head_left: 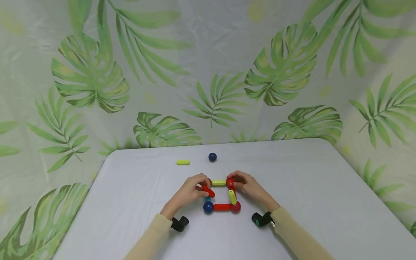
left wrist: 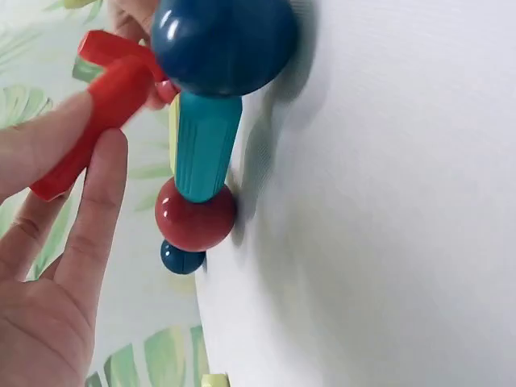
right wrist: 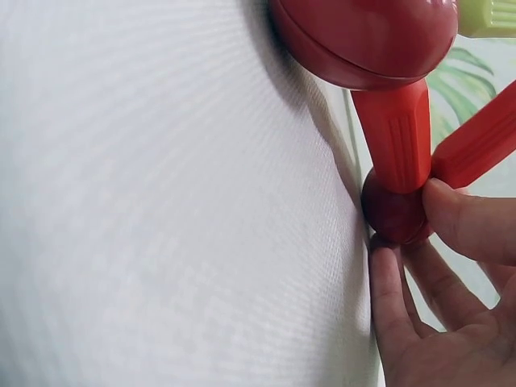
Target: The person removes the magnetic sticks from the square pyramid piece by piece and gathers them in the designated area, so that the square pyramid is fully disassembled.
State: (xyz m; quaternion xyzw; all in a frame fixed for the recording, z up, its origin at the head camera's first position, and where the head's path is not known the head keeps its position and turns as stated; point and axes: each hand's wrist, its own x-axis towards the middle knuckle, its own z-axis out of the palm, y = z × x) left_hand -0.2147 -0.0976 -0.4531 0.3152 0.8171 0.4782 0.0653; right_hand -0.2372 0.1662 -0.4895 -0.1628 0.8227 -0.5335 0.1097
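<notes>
A square frame of magnetic rods and balls lies on the table. My left hand (head_left: 191,189) pinches a loose red rod (left wrist: 101,129) between thumb and fingers, above the frame's left side. Below it are a teal rod (left wrist: 208,145) and the dark blue ball (head_left: 208,207) at the near left corner. My right hand (head_left: 249,186) grips the far right red ball (right wrist: 393,208) with thumb and fingertips; another red rod (right wrist: 476,141) slants up from that ball. A yellow rod (head_left: 232,197) rises from the near right red ball (head_left: 235,207). Red and yellow rods form the near and far sides.
Behind the frame, a loose dark blue ball (head_left: 212,157) and a yellow rod (head_left: 183,162) lie on the white-covered table (head_left: 136,184). A leaf-patterned cloth (head_left: 214,72) hangs past the table's far edge. Each wrist carries a small black camera.
</notes>
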